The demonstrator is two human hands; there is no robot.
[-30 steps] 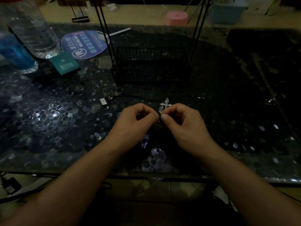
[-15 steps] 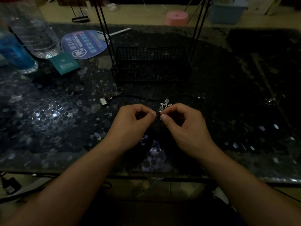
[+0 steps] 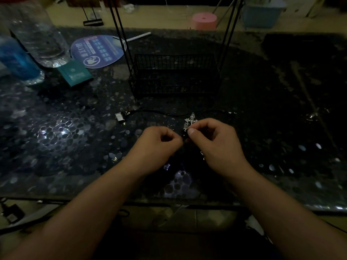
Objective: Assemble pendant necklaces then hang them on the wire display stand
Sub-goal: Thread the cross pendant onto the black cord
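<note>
A silver cross pendant sticks up from the fingertips of my right hand, which pinches its lower end. My left hand sits close beside it, thumb and forefinger pinched on something too small and dark to make out. A black cord lies across the dark table just beyond both hands, with a metal clasp end at its right. The black wire display stand rises behind the cord, its basket base in the middle of the table.
At the far left stand a clear plastic bottle and a blue bottle. A round blue fan and a teal packet lie near them. A small metal clip lies left of the cord. The table's front edge is near.
Both hands stay pinched together at the pendant. They have shifted only slightly; the pendant stays upright in my right fingers.
</note>
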